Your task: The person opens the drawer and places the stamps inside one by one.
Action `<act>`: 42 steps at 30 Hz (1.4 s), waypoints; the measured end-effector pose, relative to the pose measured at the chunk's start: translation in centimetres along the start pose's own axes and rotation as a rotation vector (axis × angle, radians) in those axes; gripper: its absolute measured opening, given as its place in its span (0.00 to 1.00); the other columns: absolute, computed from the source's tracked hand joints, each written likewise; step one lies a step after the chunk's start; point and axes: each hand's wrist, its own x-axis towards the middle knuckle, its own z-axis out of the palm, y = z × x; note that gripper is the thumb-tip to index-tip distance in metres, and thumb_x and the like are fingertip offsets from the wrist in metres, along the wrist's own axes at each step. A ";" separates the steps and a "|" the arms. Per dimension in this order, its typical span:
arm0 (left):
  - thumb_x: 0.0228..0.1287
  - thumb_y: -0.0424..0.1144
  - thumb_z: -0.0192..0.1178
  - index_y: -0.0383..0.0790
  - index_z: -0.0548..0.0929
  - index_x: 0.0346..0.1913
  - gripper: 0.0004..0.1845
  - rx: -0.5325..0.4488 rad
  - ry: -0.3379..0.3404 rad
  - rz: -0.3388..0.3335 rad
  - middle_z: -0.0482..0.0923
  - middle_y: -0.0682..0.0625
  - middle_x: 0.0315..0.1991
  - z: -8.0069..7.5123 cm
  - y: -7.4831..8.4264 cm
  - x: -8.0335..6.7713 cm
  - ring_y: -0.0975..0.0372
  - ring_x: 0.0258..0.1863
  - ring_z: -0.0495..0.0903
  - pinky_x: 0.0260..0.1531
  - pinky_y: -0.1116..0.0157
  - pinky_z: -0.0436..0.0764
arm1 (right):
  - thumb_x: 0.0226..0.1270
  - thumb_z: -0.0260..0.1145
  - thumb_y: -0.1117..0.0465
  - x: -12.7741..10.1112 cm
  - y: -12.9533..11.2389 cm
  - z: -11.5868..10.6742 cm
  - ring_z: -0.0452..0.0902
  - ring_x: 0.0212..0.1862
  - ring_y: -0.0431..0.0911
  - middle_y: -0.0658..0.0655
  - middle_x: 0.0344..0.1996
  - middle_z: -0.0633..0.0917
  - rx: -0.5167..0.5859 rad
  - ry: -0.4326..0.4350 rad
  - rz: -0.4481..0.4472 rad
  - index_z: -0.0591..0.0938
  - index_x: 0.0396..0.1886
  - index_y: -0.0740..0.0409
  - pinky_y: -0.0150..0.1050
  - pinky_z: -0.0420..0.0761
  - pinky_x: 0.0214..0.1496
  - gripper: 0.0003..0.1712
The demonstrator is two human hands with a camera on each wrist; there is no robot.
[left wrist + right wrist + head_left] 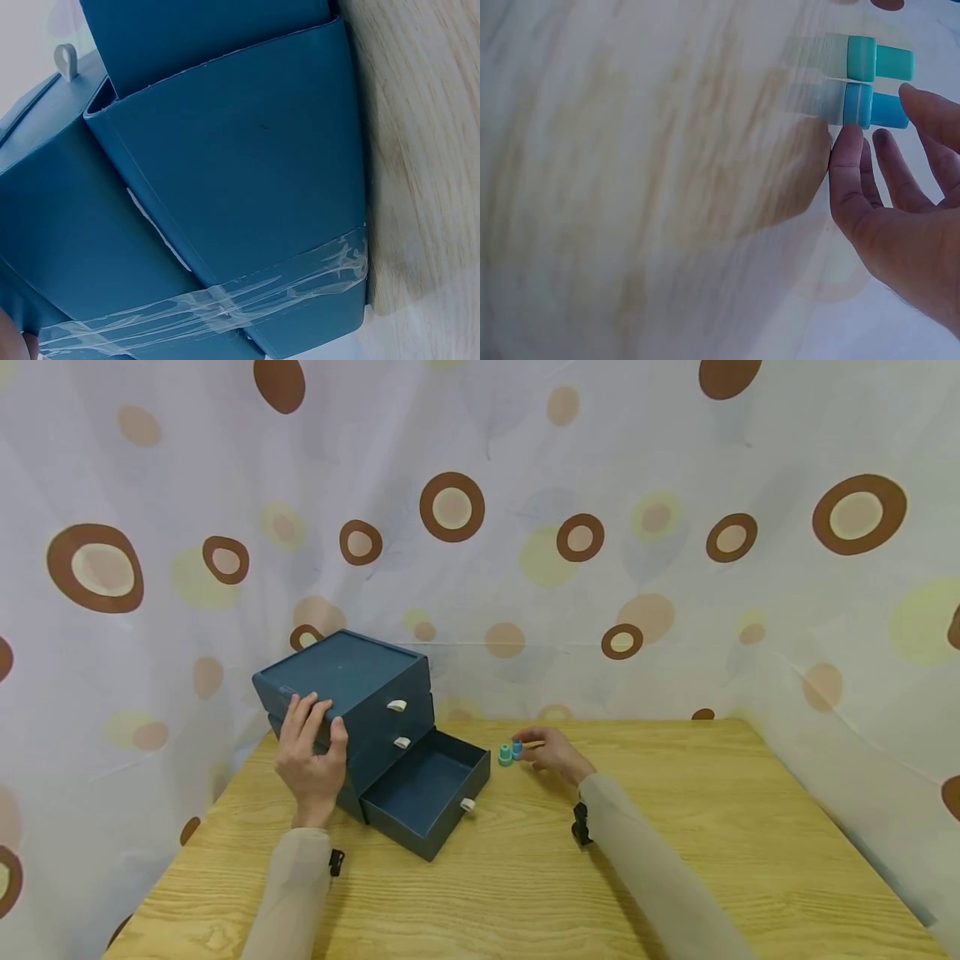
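- Left hand (309, 760): fingers spread flat against the blue drawer unit (352, 693), bracing its side; bottom drawer (427, 789) is pulled out.
- Right hand (900, 202): fingers loose, thumb tip touching the blue stamp (866, 106); nothing gripped.
- Teal stamp (874, 60) just beyond, on the table (675, 827).
- Stamps look light, hard, smooth; probably roll. Pinch across the barrel.

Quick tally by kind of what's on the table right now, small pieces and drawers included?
Drawer unit: 1
Closed drawers: 2
Open drawer: 1
Green cylinder piece: 1
Blue cylinder piece: 1
Total: 3 separate things, 2 pieces plus the unit.
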 end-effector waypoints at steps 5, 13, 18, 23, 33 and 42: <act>0.59 0.49 0.58 0.40 0.89 0.45 0.19 -0.012 0.007 0.003 0.85 0.42 0.51 0.1 -0.1 -0.1 0.45 0.60 0.79 0.63 0.47 0.74 | 0.70 0.60 0.66 0.1 0.1 -0.1 0.75 0.61 0.60 0.66 0.63 0.75 -0.016 -0.009 0.006 0.79 0.58 0.64 0.45 0.83 0.50 0.18; 0.60 0.49 0.58 0.40 0.89 0.45 0.20 -0.010 0.010 0.004 0.85 0.42 0.51 0.1 -0.2 -0.1 0.45 0.60 0.79 0.63 0.48 0.74 | 0.70 0.60 0.67 0.4 0.0 -0.1 0.79 0.52 0.53 0.67 0.60 0.77 -0.007 0.006 0.002 0.77 0.55 0.65 0.42 0.82 0.44 0.15; 0.60 0.49 0.58 0.40 0.89 0.45 0.20 -0.015 0.011 0.007 0.85 0.42 0.51 0.2 -0.1 0.0 0.45 0.60 0.79 0.64 0.48 0.73 | 0.69 0.60 0.67 0.4 -0.2 0.0 0.79 0.50 0.52 0.67 0.60 0.78 -0.014 0.022 0.006 0.77 0.57 0.65 0.41 0.81 0.43 0.18; 0.62 0.50 0.57 0.40 0.89 0.46 0.20 -0.004 0.002 0.005 0.85 0.43 0.52 0.1 -0.1 0.0 0.46 0.60 0.78 0.64 0.49 0.73 | 0.69 0.61 0.66 0.3 -0.1 0.0 0.79 0.49 0.53 0.67 0.57 0.79 -0.027 0.025 0.007 0.78 0.55 0.65 0.42 0.82 0.42 0.16; 0.61 0.50 0.58 0.40 0.89 0.45 0.20 -0.008 0.004 0.008 0.85 0.42 0.52 0.1 -0.1 -0.1 0.45 0.60 0.78 0.64 0.47 0.73 | 0.66 0.64 0.68 0.1 0.0 -0.1 0.80 0.41 0.50 0.63 0.44 0.84 -0.045 0.024 0.012 0.79 0.45 0.66 0.40 0.80 0.39 0.10; 0.62 0.50 0.58 0.39 0.89 0.45 0.20 -0.002 0.005 0.008 0.85 0.42 0.52 0.1 -0.2 -0.1 0.46 0.60 0.78 0.64 0.49 0.73 | 0.68 0.62 0.67 -0.3 0.3 -0.4 0.81 0.44 0.50 0.65 0.50 0.82 -0.032 0.003 -0.032 0.77 0.49 0.66 0.42 0.82 0.42 0.12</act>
